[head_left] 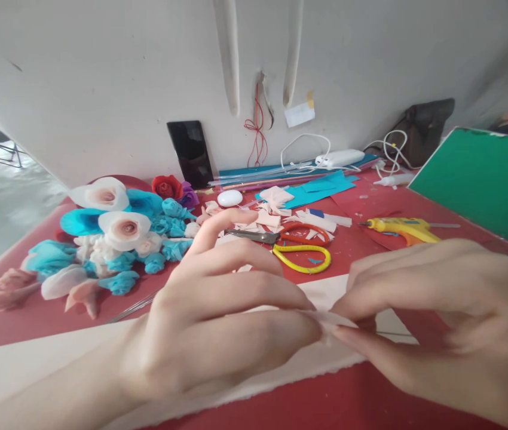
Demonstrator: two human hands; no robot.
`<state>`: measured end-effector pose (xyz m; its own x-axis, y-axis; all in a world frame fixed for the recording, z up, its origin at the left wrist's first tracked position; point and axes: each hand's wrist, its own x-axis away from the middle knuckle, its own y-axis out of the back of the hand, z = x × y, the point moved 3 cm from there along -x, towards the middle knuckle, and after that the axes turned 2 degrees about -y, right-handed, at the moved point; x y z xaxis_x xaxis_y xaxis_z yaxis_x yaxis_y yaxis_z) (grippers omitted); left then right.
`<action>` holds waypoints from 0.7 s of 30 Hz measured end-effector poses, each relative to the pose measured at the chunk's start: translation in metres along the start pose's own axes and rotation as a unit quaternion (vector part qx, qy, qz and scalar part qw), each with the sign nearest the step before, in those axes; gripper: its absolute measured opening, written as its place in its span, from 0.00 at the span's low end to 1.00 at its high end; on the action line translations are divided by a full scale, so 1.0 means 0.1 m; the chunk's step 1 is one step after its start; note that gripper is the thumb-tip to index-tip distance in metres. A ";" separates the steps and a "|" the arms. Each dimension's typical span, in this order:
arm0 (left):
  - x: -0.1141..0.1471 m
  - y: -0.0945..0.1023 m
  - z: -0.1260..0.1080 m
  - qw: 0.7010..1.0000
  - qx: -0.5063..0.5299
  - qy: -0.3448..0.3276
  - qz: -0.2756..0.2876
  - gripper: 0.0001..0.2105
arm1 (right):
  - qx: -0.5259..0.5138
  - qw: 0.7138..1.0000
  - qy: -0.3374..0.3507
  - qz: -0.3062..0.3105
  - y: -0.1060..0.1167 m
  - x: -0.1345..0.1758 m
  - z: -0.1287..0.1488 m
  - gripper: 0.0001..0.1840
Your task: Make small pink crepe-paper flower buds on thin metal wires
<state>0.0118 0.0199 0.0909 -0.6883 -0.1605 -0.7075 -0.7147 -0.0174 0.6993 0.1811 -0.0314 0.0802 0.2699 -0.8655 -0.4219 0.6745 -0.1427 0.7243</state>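
Observation:
Between my two hands is a small pale piece of crepe paper (332, 321), pinched from both sides. My left hand (227, 316) is closed on its left end, thumb and fingers pressed together, the index finger raised. From the right, my right hand (433, 322) grips the other end between thumb and forefinger. Much of the piece is hidden by the fingers. Beneath both hands lies a large pale paper sheet (48, 352) on the red table. Just beyond my left hand rest scissors (301, 258) with red and yellow handles.
Blue, white and pink paper flowers (124, 230) cover the left side. Pale paper scraps (269, 218) and blue paper (321, 188) lie behind the scissors. A yellow glue gun (400, 229) and green board (482, 185) are right; a phone (189, 154) leans on the wall.

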 end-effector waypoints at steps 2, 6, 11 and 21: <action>0.02 -0.01 0.01 0.999 0.009 -0.003 -0.042 0.11 | 0.007 1.000 -0.006 0.003 0.01 0.00 0.00 0.05; 0.04 -0.04 0.02 0.999 0.022 0.011 -0.045 0.10 | 0.028 0.999 0.005 0.042 0.04 -0.02 0.04 0.04; 0.01 0.00 0.01 0.999 0.036 0.012 -0.036 0.11 | 0.027 0.998 -0.005 0.053 0.04 -0.05 0.05 0.04; -0.06 0.02 -0.01 0.998 0.045 0.012 -0.031 0.05 | 0.001 0.997 0.004 0.077 0.01 -0.06 0.05 0.06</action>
<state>0.0147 0.0199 0.0965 -0.6402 -0.1859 -0.7453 -0.7646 0.0600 0.6418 0.1763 -0.0286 0.0863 0.3746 -0.8737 -0.3103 0.6239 -0.0100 0.7814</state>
